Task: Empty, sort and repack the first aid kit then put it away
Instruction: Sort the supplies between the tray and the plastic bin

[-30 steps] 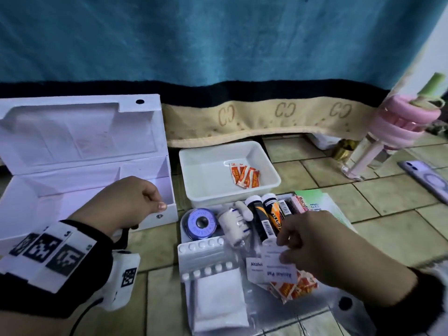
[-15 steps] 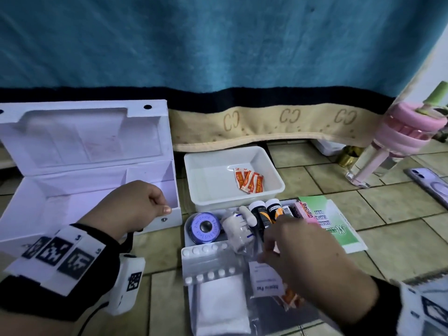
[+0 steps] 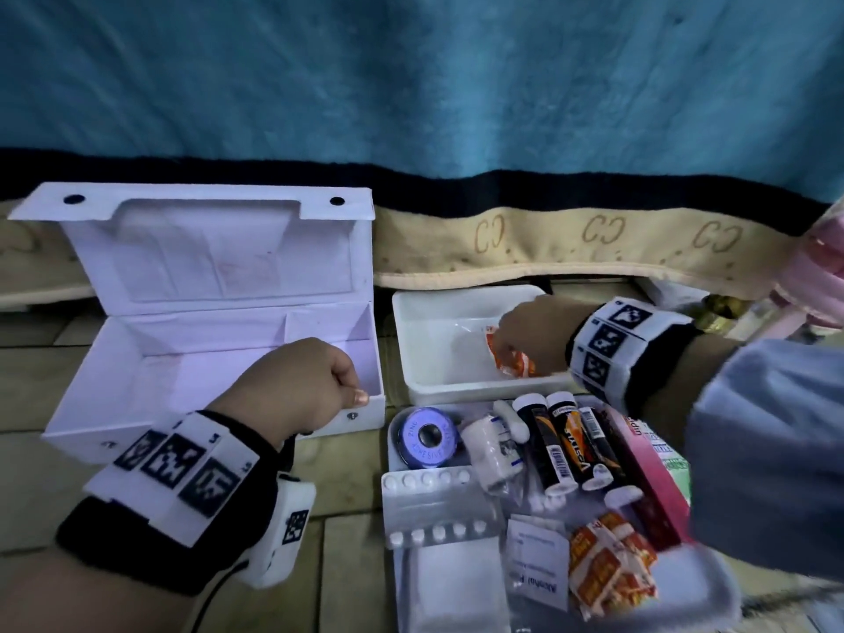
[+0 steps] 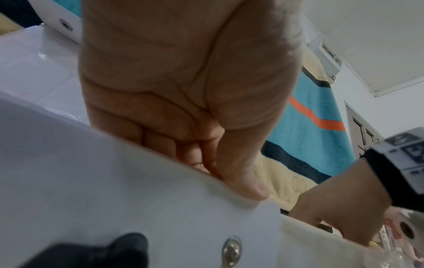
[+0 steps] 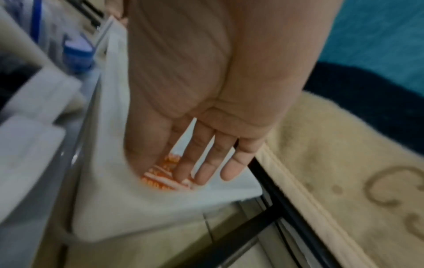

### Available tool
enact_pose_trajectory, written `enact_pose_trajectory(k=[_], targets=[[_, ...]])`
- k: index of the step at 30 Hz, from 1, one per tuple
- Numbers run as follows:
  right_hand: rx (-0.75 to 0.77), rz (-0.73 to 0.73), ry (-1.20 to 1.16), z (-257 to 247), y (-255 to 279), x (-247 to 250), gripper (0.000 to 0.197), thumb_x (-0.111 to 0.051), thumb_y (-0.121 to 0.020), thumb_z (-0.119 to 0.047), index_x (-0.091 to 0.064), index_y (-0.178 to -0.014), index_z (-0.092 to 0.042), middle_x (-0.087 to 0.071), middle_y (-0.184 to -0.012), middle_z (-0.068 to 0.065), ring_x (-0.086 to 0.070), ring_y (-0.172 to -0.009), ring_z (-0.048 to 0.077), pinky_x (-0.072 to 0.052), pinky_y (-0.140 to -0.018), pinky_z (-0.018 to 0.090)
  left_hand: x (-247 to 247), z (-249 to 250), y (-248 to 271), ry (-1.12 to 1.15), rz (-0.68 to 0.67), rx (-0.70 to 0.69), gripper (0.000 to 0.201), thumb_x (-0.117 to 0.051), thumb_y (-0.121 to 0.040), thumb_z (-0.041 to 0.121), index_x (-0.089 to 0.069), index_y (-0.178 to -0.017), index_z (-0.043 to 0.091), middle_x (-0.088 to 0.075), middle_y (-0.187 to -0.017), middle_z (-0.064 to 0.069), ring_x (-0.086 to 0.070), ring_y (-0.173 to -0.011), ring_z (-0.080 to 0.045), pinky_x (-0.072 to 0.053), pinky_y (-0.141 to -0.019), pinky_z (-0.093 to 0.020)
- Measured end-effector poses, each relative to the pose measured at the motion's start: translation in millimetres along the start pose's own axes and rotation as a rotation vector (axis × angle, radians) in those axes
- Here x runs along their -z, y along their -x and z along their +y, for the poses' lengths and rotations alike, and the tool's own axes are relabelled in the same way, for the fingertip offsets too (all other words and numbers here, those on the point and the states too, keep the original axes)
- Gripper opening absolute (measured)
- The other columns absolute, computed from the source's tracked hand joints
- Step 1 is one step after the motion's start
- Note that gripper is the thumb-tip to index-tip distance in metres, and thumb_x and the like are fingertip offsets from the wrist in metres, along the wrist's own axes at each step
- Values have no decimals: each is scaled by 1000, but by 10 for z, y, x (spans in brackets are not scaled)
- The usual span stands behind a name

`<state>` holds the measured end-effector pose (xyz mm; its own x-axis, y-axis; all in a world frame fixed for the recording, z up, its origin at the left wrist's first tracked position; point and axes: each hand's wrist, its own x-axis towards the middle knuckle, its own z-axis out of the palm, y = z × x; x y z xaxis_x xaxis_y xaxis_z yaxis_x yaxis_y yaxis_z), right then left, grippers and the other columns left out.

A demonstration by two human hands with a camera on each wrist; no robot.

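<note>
The white first aid box (image 3: 137,381) stands with its lid up and nothing inside. My left hand (image 3: 351,390) grips its front rim (image 4: 114,181), fingers curled inside and thumb outside. My right hand (image 3: 507,344) reaches into the white tub (image 3: 438,340) with straight fingers (image 5: 201,168) over the orange sachets (image 5: 160,179) lying there. In front of the tub, a tray holds a tape roll (image 3: 427,438), a bandage roll (image 3: 491,450), dark tubes (image 3: 566,440), a blister pack (image 3: 434,504), alcohol pads (image 3: 536,559), more orange sachets (image 3: 607,568) and a pink box (image 3: 653,486).
Everything sits on a tiled floor (image 3: 351,477). A blue blanket with a beige hem (image 3: 593,249) hangs right behind the box and tub. A pink object (image 3: 822,276) stands at the far right edge.
My right hand left the pile on the tray and moved up into the white tub, where more orange sachets now lie. My left hand stayed on the box rim.
</note>
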<state>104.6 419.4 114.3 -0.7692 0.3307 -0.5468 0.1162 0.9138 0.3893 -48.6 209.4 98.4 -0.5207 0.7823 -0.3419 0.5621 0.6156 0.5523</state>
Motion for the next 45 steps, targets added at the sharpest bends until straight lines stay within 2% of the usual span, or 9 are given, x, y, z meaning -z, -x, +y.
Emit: enact_pose_trajectory(k=[7,12,17,22,28,32,35,38,45], targets=[[-14,19,81,1,-156,-76,11,-46,-90,-18,-56,-87,-20,-63,-105,2,-58,-95,24,-36,-78,32,-12,-24,5,-23,12,-14,12,-72,-81,31,-69,-73,22,-58,-63,10,-49,-51,-5,-36,-53,-22],[-57,17,-136,99,-126,-158,19,-50,-87,-12,-56,-101,-24,-57,-111,-1,-54,-98,21,-32,-74,26,-4,-29,-6,-32,8,-8,14,-72,-81,32,-68,-73,21,-64,-69,5,-52,-52,-8,-38,-55,-23],[-69,73,-114,59,-98,-212,22,-42,-91,-10,-53,-104,-23,-52,-114,-1,-56,-98,24,-33,-74,28,5,-14,-10,-29,-15,8,15,-72,-80,33,-67,-71,22,-68,-73,1,-57,-53,-18,-44,-60,-24],[-76,4,84,37,-127,-191,24,-51,-86,-10,-61,-101,-27,-59,-113,-3,-54,-104,22,-34,-92,34,8,-5,-10,-18,-19,16,14,-73,-79,32,-67,-69,24,-68,-74,-1,-59,-58,-20,-45,-64,-25],[-86,351,-106,185,112,-57,13,-55,-92,-24,-65,-98,-30,-61,-108,-10,-52,-104,16,-38,-90,32,1,-14,-10,-13,-16,10,15,-74,-79,31,-68,-68,24,-69,-74,-3,-64,-68,-25,-47,-66,-26],[-140,538,-432,188,552,151,8,-66,-84,-22,-70,-85,-29,-69,-89,-10,-63,-83,13,-40,-80,26,14,-29,-19,-25,-6,-9,15,-74,-78,30,-69,-67,22,-71,-77,-8,-68,-78,-29,-51,-72,-31],[-138,416,-628,59,1071,255,9,-74,-76,-23,-72,-78,-32,-69,-74,-10,-60,-64,4,-47,-65,23,28,-12,-11,-59,-16,-21,15,-73,-79,30,-70,-67,22,-71,-74,-5,-68,-75,-28,-48,-66,-28],[-112,238,-605,-149,1451,94,9,-72,-77,-27,-72,-84,-32,-64,-68,-16,-56,-62,-3,-41,-59,13,22,15,-12,-73,-1,-23,15,-73,-79,29,-70,-68,21,-68,-68,0,-66,-67,-25,-43,-60,-25],[11,118,-465,-627,1346,-559,18,-59,-81,-21,-70,-95,-25,-69,-94,-5,-63,-85,13,-42,-69,23,7,10,-23,-64,29,-30,15,-75,-78,25,-69,-65,19,-65,-64,2,-67,-68,-28,-43,-62,-27]])
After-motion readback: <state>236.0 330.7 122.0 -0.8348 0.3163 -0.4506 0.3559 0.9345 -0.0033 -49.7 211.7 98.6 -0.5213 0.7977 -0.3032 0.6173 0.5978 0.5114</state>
